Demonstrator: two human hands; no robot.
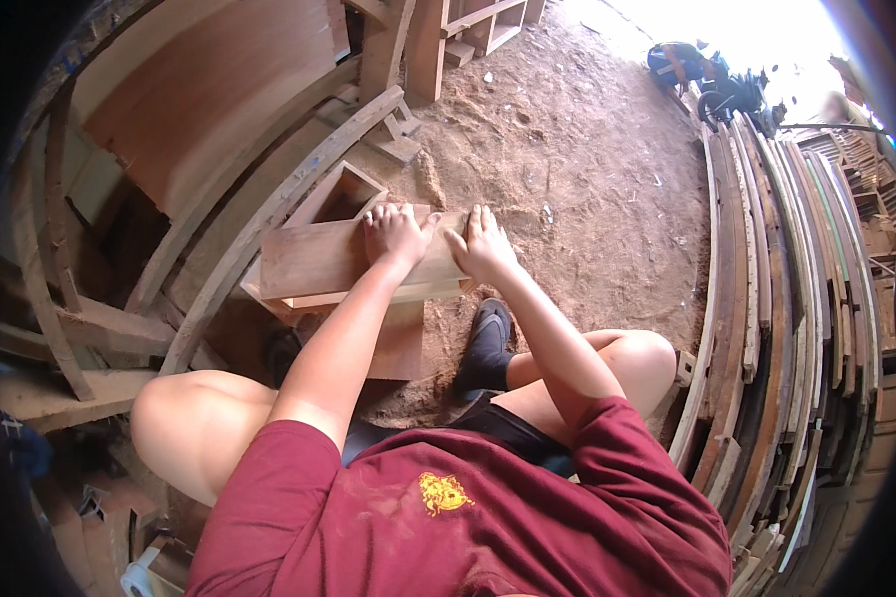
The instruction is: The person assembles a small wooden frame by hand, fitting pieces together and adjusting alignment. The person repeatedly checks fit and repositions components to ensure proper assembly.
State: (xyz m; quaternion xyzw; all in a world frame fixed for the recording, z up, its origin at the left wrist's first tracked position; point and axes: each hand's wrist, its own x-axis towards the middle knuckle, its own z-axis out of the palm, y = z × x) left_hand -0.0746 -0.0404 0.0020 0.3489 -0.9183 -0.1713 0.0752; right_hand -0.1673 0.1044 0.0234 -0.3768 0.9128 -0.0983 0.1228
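A flat wooden board lies on top of a low stack of boards in front of me. My left hand rests on the board's upper right part with the fingers curled over its far edge. My right hand grips the board's right end, fingers spread over the edge. Just behind the board stands a small open wooden box frame. I am squatting, with both knees showing, and a dark sandal is on my right foot below the board.
Sawdust covers the ground. A stack of long planks runs down the right side. Curved wooden beams and a large plywood sheet stand at the left. Wooden frames stand at the back.
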